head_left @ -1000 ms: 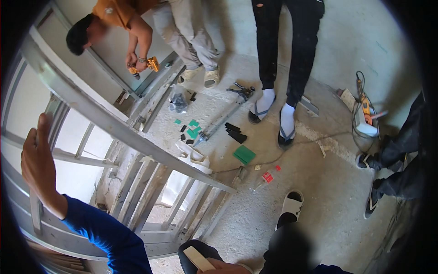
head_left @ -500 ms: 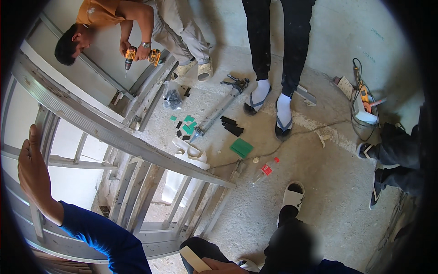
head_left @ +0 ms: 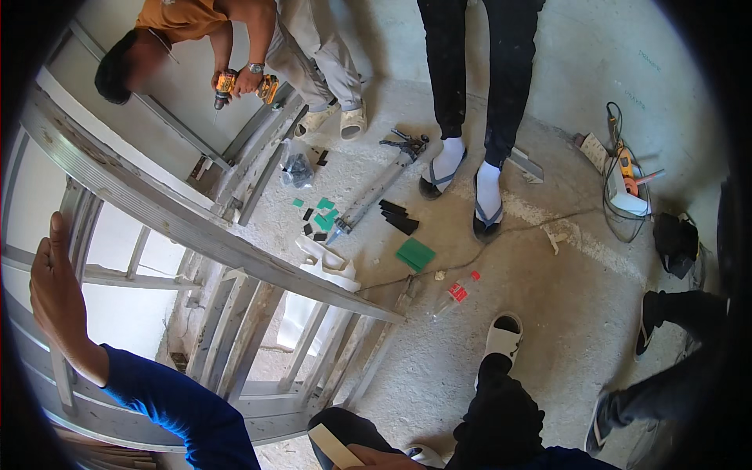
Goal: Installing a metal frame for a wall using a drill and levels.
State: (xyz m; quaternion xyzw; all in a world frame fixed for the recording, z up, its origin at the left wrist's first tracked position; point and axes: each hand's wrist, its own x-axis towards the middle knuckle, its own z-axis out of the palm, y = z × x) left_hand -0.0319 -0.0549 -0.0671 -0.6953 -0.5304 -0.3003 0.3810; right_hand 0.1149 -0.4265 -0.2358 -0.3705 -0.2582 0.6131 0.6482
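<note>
My left hand (head_left: 59,301), below a blue sleeve, is at the side of a large grey metal frame (head_left: 211,241). Its thumb points up and its fingers curl around an upright bar, partly hidden. Down at the lower edge, my right hand (head_left: 382,458) grips a flat cream-coloured strip (head_left: 332,445) by its end, beside my knee. Only part of that hand shows. The frame lies tilted across the left side, with several slats crossing its inside.
On the concrete floor lie a caulking gun (head_left: 368,192), green sheets (head_left: 415,254), black strips (head_left: 399,218) and a plastic bottle (head_left: 456,294). A co-worker holds a yellow drill (head_left: 227,88); another person in black trousers (head_left: 511,70) stands ahead. Right: a corded power tool (head_left: 624,164).
At the right, a person's legs have stepped apart and nearer, baring a black bag behind. The co-worker's drill has shifted slightly upward. Both my hands stay where they were.
</note>
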